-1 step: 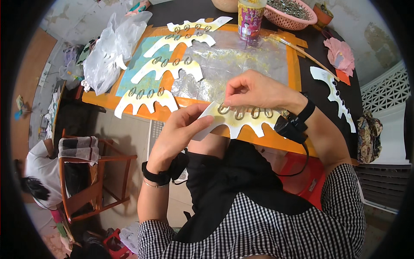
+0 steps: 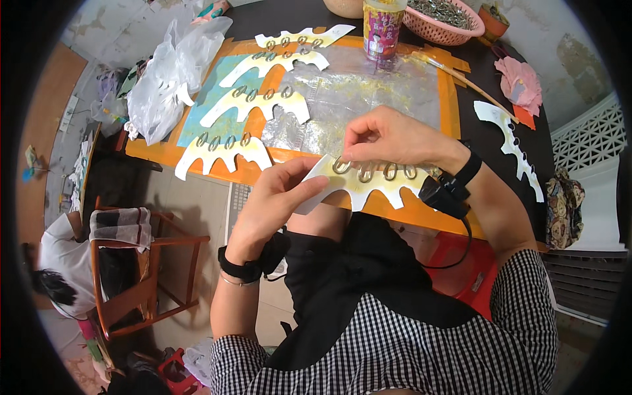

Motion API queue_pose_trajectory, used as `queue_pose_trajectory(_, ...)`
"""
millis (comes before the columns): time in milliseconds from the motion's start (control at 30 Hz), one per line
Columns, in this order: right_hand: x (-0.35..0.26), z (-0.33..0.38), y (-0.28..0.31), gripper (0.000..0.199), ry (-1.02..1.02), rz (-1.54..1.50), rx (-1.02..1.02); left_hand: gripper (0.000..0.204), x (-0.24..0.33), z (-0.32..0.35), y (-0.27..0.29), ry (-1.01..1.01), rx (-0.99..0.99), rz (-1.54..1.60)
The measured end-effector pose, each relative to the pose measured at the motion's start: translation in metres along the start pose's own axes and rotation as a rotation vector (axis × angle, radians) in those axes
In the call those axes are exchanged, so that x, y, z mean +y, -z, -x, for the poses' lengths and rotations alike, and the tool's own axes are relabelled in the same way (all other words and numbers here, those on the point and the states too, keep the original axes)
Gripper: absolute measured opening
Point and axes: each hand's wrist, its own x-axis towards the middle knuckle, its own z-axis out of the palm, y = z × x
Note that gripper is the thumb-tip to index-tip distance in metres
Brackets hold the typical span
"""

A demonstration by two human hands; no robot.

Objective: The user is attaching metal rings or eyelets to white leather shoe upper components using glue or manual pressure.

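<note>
My left hand [image 2: 280,197] pinches the left end of a white scalloped cut-out piece [image 2: 377,199] with yellowish smears, between thumb and fingers. Several oval metal rings sit along its upper edge. My right hand [image 2: 388,139] is closed at the leftmost metal ring [image 2: 341,166], its thumb and forefinger pressed on it. Similar white pieces with rings lie on the work surface: one nearest on the left [image 2: 220,157], one beyond it [image 2: 260,107], and two farther back that overlap. Another white piece [image 2: 505,135] with small rings lies at the right.
A plastic-covered board [image 2: 368,92] edged in orange tape lies on the dark table. At the back stand a purple printed cup [image 2: 382,33] and a pink basket [image 2: 442,23] of metal pieces. A brush [image 2: 461,80], pink cloth [image 2: 517,82] and plastic bag [image 2: 164,85] flank it. A person [image 2: 62,263] sits left.
</note>
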Motion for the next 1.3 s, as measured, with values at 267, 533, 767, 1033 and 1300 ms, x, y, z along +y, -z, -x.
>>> queue_pose_trajectory(267,-0.002,0.004,0.001,0.025,0.047,0.021,0.010,0.029,-0.015,-0.008,-0.029,-0.119,0.235,0.023)
queue_pose_trajectory(533,-0.004,0.004,-0.001,0.022,0.011,-0.061,-0.040,0.050,-0.027,-0.003,-0.050,-0.214,0.393,0.268)
queue_pose_trajectory(767,0.003,0.002,-0.003,0.019,0.024,-0.172,-0.041,0.068,-0.038,-0.005,-0.064,-0.394,0.494,0.404)
queue_pose_trajectory(1033,0.012,-0.003,-0.020,0.008,0.206,-0.125,0.113,0.074,-0.040,-0.006,-0.073,-0.452,0.496,0.476)
queue_pose_trajectory(1300,-0.002,0.008,-0.025,0.012,0.339,0.250,0.206,0.071,-0.043,-0.011,-0.072,-0.482,0.543,0.406)
